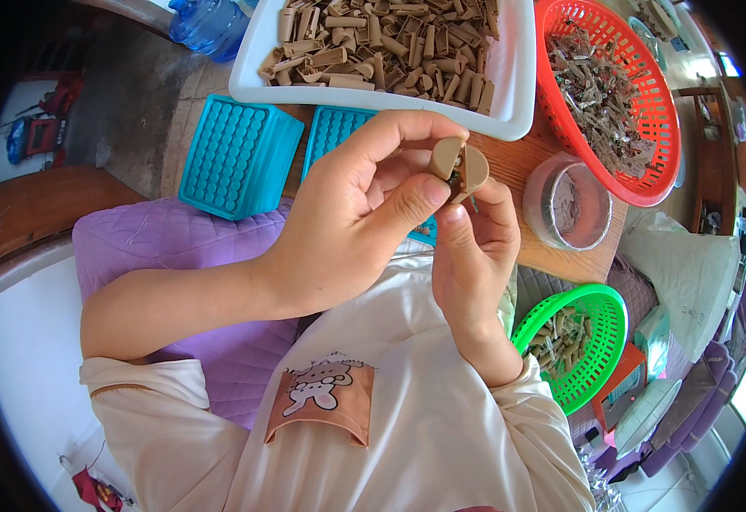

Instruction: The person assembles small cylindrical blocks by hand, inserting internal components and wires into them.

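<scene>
**Head view: both hands pinch one tan piece**

The left hand curls around a small tan piece — thumb and forefinger clamped on it. The right hand grips the same piece from below with its fingertips. It is held above the wooden surface, just before the white tray of tan tubes.

A small tan piece of two rounded, shell-like halves, parted slightly along a seam with something dark showing at its lower gap. It is held upright above the surface, just right of the picture's middle, toward one o'clock, pinched between both hands' fingertips.
</scene>
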Motion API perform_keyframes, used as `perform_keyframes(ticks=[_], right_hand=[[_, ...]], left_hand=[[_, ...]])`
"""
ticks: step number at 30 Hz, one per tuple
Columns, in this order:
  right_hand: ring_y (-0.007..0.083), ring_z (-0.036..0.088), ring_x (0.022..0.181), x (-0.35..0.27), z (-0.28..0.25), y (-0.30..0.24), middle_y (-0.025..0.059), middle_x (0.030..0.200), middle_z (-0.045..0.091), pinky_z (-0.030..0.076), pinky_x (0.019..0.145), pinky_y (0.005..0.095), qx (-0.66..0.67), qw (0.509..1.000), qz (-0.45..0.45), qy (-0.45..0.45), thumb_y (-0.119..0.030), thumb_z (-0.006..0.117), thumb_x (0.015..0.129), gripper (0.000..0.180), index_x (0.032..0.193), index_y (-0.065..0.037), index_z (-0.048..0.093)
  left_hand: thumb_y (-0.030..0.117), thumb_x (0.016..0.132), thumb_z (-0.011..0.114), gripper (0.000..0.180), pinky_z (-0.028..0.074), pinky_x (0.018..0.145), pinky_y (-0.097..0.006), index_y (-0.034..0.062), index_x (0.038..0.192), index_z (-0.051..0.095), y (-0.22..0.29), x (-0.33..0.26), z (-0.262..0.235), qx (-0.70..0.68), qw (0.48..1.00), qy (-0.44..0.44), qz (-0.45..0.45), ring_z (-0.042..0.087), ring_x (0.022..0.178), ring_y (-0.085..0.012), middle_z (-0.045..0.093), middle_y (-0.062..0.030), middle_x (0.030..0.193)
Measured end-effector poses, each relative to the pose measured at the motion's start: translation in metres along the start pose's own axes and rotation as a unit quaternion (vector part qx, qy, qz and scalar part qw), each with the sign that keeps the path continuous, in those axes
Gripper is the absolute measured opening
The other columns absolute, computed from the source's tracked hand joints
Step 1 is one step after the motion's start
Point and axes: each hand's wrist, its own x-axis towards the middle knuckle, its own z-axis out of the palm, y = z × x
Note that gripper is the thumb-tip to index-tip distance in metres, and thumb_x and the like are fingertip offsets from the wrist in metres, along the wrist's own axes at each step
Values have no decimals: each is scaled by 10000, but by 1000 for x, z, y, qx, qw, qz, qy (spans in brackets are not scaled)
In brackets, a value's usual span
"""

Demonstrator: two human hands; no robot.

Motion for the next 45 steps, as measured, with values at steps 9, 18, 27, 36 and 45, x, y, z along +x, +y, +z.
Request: perform_keyframes(ticks=[9,18,27,36,45], right_hand=[[114,510,876,3,4,7,60,935,470,454,751,239,-51,999,-5,-2,46,570,759,190,915,31,462],[101,532,786,3,7,11,50,874,463,476,665,230,-186,980,-65,-6,-6,627,726,260,910,30,446],[205,563,579,-10,20,4,98,692,563,429,496,261,-264,954,-136,-30,-25,600,666,118,771,2,553],[217,581,712,24,-26,-42,106,785,570,464,636,304,-397,867,23,-300,-97,666,683,361,998,9,526],[303,577,676,56,-178,-74,203,750,579,453,632,369,-807,582,43,-94,-63,552,720,147,844,11,579]], left_hand=[[129,824,543,391,366,907,-290,-21,1149,387,-2,-3,1,62,998,-4,20,465,1058,-175,464,-136,1138],[197,808,570,383,415,848,-294,-42,1085,457,-1,-4,1,201,979,5,27,523,976,-182,524,-139,1063],[392,842,454,446,468,755,-340,-42,933,506,2,6,2,375,891,-70,246,602,742,-262,586,-143,843],[389,885,366,409,472,707,-284,31,1079,409,-2,8,-5,143,988,25,57,553,866,-179,510,-97,902],[333,907,349,318,366,484,-192,49,1022,432,5,4,-1,19,972,-52,-227,441,567,-65,502,-81,808]])
